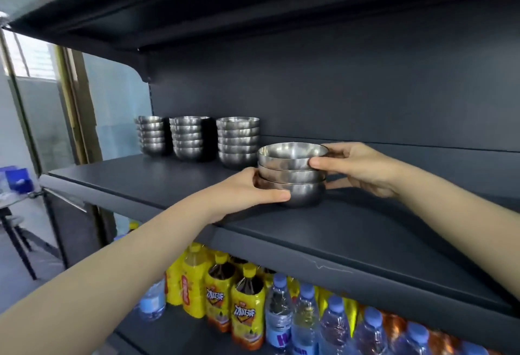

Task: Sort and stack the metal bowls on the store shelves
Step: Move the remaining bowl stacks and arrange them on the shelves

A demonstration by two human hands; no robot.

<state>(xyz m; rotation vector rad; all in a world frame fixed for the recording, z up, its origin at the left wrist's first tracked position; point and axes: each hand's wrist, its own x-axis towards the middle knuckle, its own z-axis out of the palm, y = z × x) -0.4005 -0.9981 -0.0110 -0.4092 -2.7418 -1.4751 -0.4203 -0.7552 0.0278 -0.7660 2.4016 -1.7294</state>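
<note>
A person's two bare hands hold a short stack of three nested steel bowls (292,177) on a dark grey store shelf (365,242). The left hand (244,188) cups the bottom bowl from the left, thumb laid along its front wall, the other fingers hidden behind it. The right hand (357,168) grips the top bowl from the right — thumb on the near wall, fingers (334,149) curled at the far rim. The stack sits directly between the two sets of fingers, its base apparently resting on the shelf.

Beyond the left fingers, further back and to the left, three taller stacks of similar bowls (237,140) stand in a row, the nearest just behind the held stack. Below the hands, a lower shelf carries yellow iced-tea bottles (247,306) and blue-capped water bottles (306,321).

The bowls look thin, rigid and light, with polished, slippery walls — nested ones may slide or clatter if tilted. Gripping low on the bottom bowl while steadying the top rim seems the safest hold.
</note>
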